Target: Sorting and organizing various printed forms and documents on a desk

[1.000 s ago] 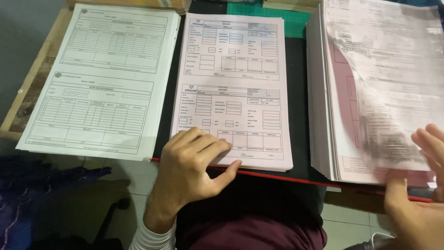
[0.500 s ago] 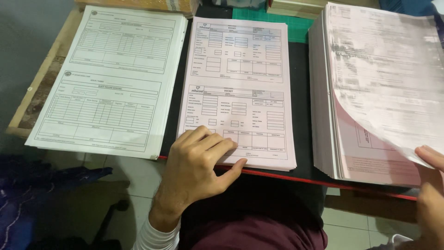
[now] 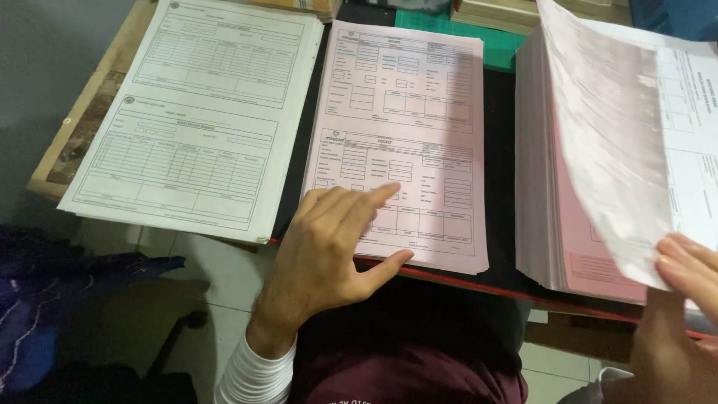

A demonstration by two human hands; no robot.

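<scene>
The left hand (image 3: 329, 247) rests with fingers spread flat on the middle pink form stack (image 3: 404, 142). The right hand (image 3: 684, 314) pinches a lifted white sheet (image 3: 621, 150) above the thick right stack (image 3: 546, 187).

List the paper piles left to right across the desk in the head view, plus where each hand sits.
White form stack → pink form stack, with the left hand resting on its near edge → tall pink stack, where the right hand lifts a white sheet.
</scene>
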